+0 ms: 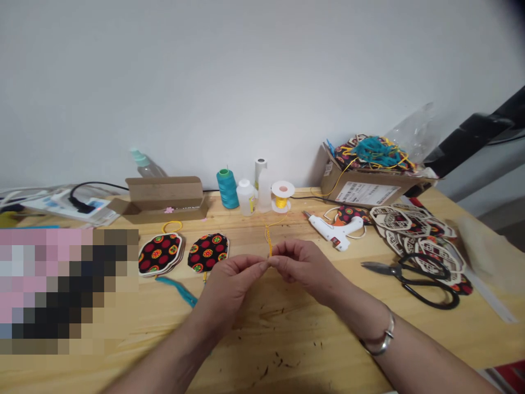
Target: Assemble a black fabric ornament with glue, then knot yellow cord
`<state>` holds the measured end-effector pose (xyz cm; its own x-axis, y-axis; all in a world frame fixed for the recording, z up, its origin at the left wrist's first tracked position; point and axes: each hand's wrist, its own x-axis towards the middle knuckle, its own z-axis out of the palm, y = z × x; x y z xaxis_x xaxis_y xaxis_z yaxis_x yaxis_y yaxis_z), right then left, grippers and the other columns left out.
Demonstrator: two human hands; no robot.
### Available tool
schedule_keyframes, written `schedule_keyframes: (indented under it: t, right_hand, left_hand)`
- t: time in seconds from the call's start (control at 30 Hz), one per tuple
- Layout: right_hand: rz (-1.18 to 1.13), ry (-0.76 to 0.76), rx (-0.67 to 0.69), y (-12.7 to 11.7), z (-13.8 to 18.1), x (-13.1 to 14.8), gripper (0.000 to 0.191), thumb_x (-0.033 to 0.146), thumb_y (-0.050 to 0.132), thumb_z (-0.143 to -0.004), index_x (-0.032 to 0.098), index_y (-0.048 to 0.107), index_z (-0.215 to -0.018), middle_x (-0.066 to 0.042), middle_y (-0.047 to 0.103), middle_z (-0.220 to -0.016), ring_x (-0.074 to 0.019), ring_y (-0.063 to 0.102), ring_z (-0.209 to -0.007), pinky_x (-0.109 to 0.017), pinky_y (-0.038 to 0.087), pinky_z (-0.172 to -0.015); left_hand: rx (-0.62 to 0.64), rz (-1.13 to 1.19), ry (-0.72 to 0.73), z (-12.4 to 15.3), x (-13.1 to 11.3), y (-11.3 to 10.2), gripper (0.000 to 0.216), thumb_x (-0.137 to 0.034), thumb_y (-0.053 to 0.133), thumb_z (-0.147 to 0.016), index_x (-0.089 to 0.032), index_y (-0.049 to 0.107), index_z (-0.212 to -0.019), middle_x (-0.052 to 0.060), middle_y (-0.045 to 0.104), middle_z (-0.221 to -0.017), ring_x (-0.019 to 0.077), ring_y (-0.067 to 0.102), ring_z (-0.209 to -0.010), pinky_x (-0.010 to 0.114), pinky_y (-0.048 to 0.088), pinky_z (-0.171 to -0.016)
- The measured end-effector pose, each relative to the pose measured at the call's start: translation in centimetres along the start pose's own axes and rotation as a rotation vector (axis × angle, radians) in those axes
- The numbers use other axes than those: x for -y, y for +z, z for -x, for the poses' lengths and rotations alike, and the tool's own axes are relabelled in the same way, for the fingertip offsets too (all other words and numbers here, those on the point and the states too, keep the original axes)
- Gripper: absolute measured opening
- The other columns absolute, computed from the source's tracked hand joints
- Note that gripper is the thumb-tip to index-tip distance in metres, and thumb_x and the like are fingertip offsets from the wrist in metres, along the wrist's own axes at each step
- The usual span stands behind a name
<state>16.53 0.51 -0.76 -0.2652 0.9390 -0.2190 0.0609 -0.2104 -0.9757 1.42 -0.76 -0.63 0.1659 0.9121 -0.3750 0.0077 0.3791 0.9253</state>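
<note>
A yellow cord (pixel 268 241) stands pinched between the pressed-together fingertips (pixel 263 264) of the left hand (pixel 229 287) and right hand (pixel 301 268), above the wooden bench (pixel 287 339) (a tight pinch like this steadies so fine a strand). It seems to trail toward a yellow spool (pixel 281 201) at 12 o'clock. A hot glue gun (pixel 334 230) lies at 2 o'clock, black-handled scissors (pixel 422 283) at 3, and patterned fabric ovals (pixel 208 251) at 10.

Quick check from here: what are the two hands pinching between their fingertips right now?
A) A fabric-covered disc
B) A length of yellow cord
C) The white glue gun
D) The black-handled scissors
B. The left hand and right hand meet at the fingertips, with the yellow cord hanging from their pinch.
</note>
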Motion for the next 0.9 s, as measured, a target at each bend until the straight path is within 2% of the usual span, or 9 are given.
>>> schedule_keyframes:
  t: [0.13,0.3,0.37,0.47,0.6,0.7,0.8,0.9]
  right_hand:
    - [0.09,-0.072,-0.051,-0.1,-0.1,-0.2,0.013,0.027,0.061,-0.067,0.016,0.055,-0.067,0.004,0.047,-0.055,-0.007,0.038,-0.048,-0.021,0.031,-0.046]
    - [0.194,-0.122,-0.042,-0.1,-0.1,-0.2,0.011,0.023,0.058,-0.071,0.016,0.053,-0.063,0.005,0.044,-0.052,-0.0075,0.037,-0.049,-0.021,0.031,-0.048]
    - [0.249,-0.152,-0.034,-0.1,-0.1,-0.3,0.012,0.024,0.056,-0.072,0.016,0.053,-0.064,0.005,0.045,-0.053,-0.0076,0.038,-0.05,-0.021,0.031,-0.049]
    - [0.325,-0.196,-0.037,-0.3,-0.2,-0.4,0.012,0.023,0.054,-0.075,0.017,0.052,-0.065,0.005,0.045,-0.055,-0.0079,0.038,-0.051,-0.021,0.031,-0.051]
    - [0.384,-0.23,-0.083,-0.6,-0.3,-0.4,0.01,0.02,0.051,-0.077,0.017,0.05,-0.067,0.005,0.044,-0.056,-0.0086,0.038,-0.053,-0.022,0.031,-0.053]
    - [0.425,-0.238,-0.137,-0.6,-0.2,-0.3,0.009,0.019,0.051,-0.076,0.017,0.051,-0.068,0.005,0.046,-0.057,-0.0095,0.039,-0.055,-0.022,0.032,-0.055]
    - [0.428,-0.231,-0.169,-0.7,-0.3,-0.3,0.009,0.018,0.051,-0.076,0.018,0.051,-0.067,0.004,0.048,-0.057,-0.0098,0.041,-0.055,-0.023,0.032,-0.055]
    - [0.315,-0.201,-0.151,-0.7,-0.4,-0.7,0.011,0.02,0.049,-0.077,0.018,0.051,-0.067,0.004,0.047,-0.055,-0.009,0.04,-0.051,-0.022,0.031,-0.051]
  left_hand:
    - [-0.015,0.015,-0.007,0.0,0.0,0.0,0.014,-0.032,0.068,-0.067,-0.019,0.071,-0.069,-0.01,0.043,-0.037,0.0036,0.028,-0.036,0.018,0.023,-0.04]
    - [0.007,0.027,-0.017,0.1,0.0,0.1,0.014,-0.032,0.066,-0.068,-0.018,0.07,-0.068,-0.009,0.045,-0.038,0.004,0.032,-0.037,0.017,0.026,-0.041]
    - [0.023,0.02,-0.016,0.2,-0.1,0.1,0.015,-0.032,0.065,-0.069,-0.019,0.071,-0.069,-0.007,0.051,-0.042,0.005,0.039,-0.04,0.017,0.031,-0.044]
    - [0.0,-0.059,0.037,0.1,-0.1,-0.1,0.015,-0.033,0.064,-0.07,-0.02,0.071,-0.072,-0.002,0.064,-0.06,0.0095,0.052,-0.055,0.02,0.039,-0.054]
    - [-0.112,-0.257,0.256,-0.4,0.1,-0.7,0.014,-0.032,0.062,-0.07,-0.021,0.071,-0.072,0.001,0.064,-0.078,0.0155,0.056,-0.077,0.025,0.042,-0.071]
    - [-0.214,-0.374,0.385,-0.7,0.4,-0.9,0.014,-0.032,0.063,-0.069,-0.02,0.07,-0.067,0.004,0.059,-0.093,0.019,0.055,-0.089,0.028,0.043,-0.074]
    - [-0.28,-0.512,0.55,-0.4,0.8,-0.8,0.012,-0.029,0.062,-0.071,-0.021,0.069,-0.069,0.005,0.053,-0.104,0.02,0.051,-0.095,0.031,0.043,-0.075]
    - [-0.343,-0.666,0.805,0.2,1.1,-0.4,0.009,-0.021,0.06,-0.074,-0.023,0.069,-0.074,0.005,0.049,-0.112,0.02,0.048,-0.096,0.035,0.041,-0.079]
